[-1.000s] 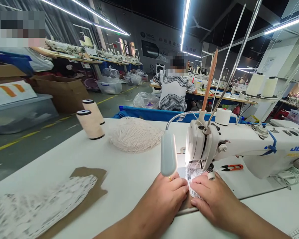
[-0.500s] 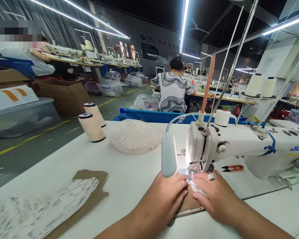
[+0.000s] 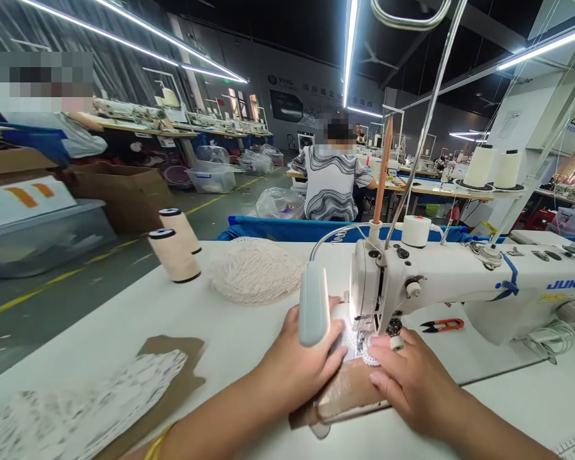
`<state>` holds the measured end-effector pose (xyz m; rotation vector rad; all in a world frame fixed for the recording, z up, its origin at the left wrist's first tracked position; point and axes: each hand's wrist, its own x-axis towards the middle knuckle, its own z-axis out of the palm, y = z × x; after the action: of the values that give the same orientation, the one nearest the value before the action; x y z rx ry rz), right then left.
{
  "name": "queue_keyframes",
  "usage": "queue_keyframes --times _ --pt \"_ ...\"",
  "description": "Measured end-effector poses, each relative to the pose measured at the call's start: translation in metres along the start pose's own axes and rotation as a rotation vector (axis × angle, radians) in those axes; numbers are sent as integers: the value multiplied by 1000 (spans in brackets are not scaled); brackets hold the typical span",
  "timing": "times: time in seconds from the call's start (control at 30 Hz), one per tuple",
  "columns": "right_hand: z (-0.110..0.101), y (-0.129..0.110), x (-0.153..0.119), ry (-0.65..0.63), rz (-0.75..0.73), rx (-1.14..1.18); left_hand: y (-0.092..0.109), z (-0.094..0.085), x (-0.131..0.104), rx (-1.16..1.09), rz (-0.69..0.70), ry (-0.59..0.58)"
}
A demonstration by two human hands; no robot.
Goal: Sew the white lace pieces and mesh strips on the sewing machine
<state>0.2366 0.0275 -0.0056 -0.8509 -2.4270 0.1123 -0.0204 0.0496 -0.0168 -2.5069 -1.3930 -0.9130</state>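
Observation:
A small piece of white lace (image 3: 371, 360) lies under the needle area of a white sewing machine (image 3: 441, 275), beside the presser foot (image 3: 361, 345). My right hand (image 3: 419, 377) rests just right of the foot, its fingertips holding the lace down on the bed. To the left of the foot, my left hand (image 3: 287, 351) is spread with fingers apart; a grey lamp head (image 3: 313, 306) hides part of it. Brown, shiny sheeting (image 3: 349, 390) covers the machine bed in front of the needle.
A heap of cream lace (image 3: 256, 271) and two thread cones (image 3: 175, 255) stand at the table's far side. More lace (image 3: 96, 402) lies at front left on brown material. Orange-handled snips (image 3: 443, 326) rest under the machine arm. A person (image 3: 333, 182) sits ahead.
My left hand has moved away from the needle, forward and left, and its fingers have spread. My right hand stays by the foot. Less lace shows in front of it.

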Motion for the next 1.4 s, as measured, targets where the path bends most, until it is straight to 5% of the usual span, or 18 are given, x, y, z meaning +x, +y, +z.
queue_keyframes --times 0.17,0.33,0.6,1.4 --pt "1 -5 3 -55 -5 -35 28 -27 -26 -80 70 -72" --pt "4 -10 4 -93 -42 -1 38 -41 -17 -315 128 -260" --pt "2 -7 4 -160 -60 -42 27 -19 -19 -250 239 -49" --pt "1 -5 1 -150 -31 -38 31 -11 -21 -220 343 14"
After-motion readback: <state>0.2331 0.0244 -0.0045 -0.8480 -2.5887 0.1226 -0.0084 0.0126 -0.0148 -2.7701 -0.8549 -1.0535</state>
